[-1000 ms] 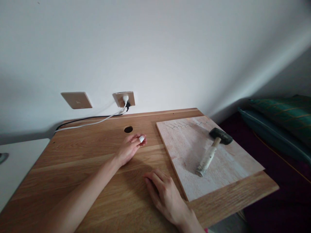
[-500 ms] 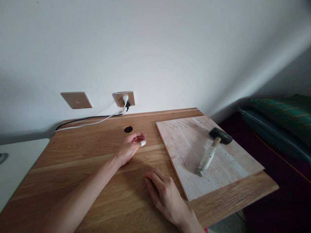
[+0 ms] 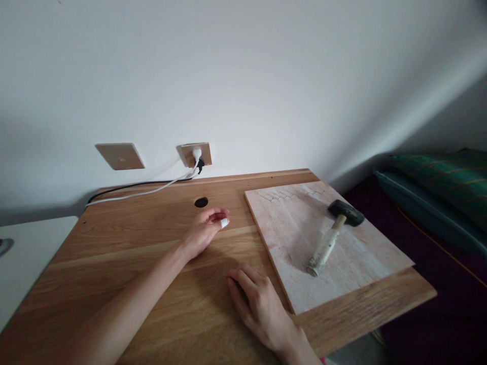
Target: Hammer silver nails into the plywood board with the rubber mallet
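My left hand [image 3: 203, 230] rests on its side on the wooden desk [image 3: 152, 289], fingers loosely bent and the thumb apart from them, holding nothing. A white wrapping like tape covers the tip of that thumb. Closer to me, my right hand [image 3: 261, 304] lies back up on the desk with relaxed, slightly bent fingers and nothing visible in it. To its right is a pale flat board [image 3: 283, 243]. A mallet [image 3: 327, 248] with a black head and a worn whitish handle lies across the board, touched by neither hand.
Thin zigzag marks [image 3: 281, 196] run along the board's far edge; their kind is unclear. Behind my left hand is a round cable hole [image 3: 201, 202]. Cables [image 3: 152, 189] run from a wall socket [image 3: 196, 154] along the desk's back. Cushions [image 3: 441, 187] lie at right.
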The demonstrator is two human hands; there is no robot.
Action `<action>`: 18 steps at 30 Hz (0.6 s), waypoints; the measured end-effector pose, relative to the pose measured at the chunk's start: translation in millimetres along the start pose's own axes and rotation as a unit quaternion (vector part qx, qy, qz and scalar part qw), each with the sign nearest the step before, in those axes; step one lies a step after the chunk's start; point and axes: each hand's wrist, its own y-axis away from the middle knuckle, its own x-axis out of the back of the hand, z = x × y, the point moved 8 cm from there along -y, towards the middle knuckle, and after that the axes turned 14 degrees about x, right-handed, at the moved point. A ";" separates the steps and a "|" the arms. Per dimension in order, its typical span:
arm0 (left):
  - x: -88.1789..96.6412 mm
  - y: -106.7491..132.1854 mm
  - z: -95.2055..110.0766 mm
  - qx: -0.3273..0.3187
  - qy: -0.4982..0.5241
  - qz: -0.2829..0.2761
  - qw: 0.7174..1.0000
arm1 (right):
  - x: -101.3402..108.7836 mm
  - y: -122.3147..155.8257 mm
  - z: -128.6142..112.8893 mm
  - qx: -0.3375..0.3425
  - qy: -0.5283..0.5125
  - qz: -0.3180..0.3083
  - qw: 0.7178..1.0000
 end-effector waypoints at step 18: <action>2.2 -6.0 -7.7 0.014 0.080 -0.040 0.996 | 0.7 -0.9 -0.9 0.002 -0.001 0.003 1.000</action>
